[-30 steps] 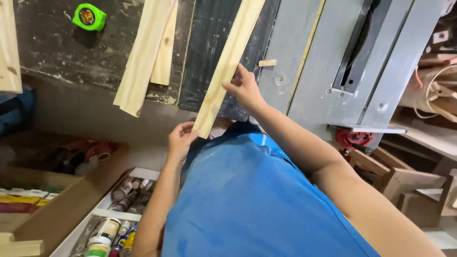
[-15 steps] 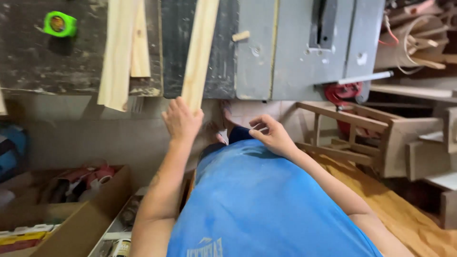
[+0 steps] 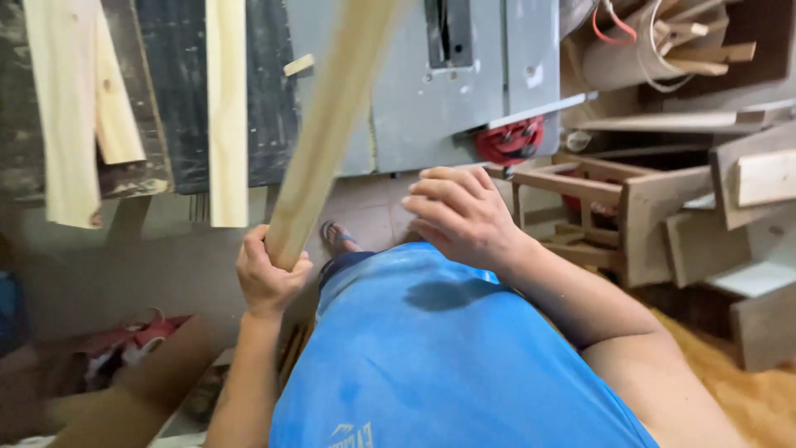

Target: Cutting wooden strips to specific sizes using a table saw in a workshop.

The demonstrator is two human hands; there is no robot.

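Left hand: the left hand (image 3: 269, 274) is closed in a fist around the lower end of a pale wood strip (image 3: 327, 124), fingers wrapped fully round it.
Wood strip: held tilted, rising from the fist up and to the right across the front of the saw table (image 3: 464, 91); its upper part is motion-blurred and leaves the top edge.
Right hand: the right hand (image 3: 464, 220) is loosely spread, palm down, fingers slightly curled, holding nothing; it hovers over the front of the blue shirt (image 3: 448, 365), just beside the saw table's near edge.
Workbench: three more pale wood pieces (image 3: 225, 108) lie on the dark bench top (image 3: 178, 91) to the left, their ends overhanging its edge.
Saw table: grey, with a dark blade slot (image 3: 448, 33) and a red part (image 3: 507, 141) under its edge.
Containers: a cardboard box (image 3: 124, 390) at lower left is blurred; its contents cannot be told. An open wooden frame (image 3: 597, 207) stands to the right.
Floor: sawdust (image 3: 746, 390) at lower right.
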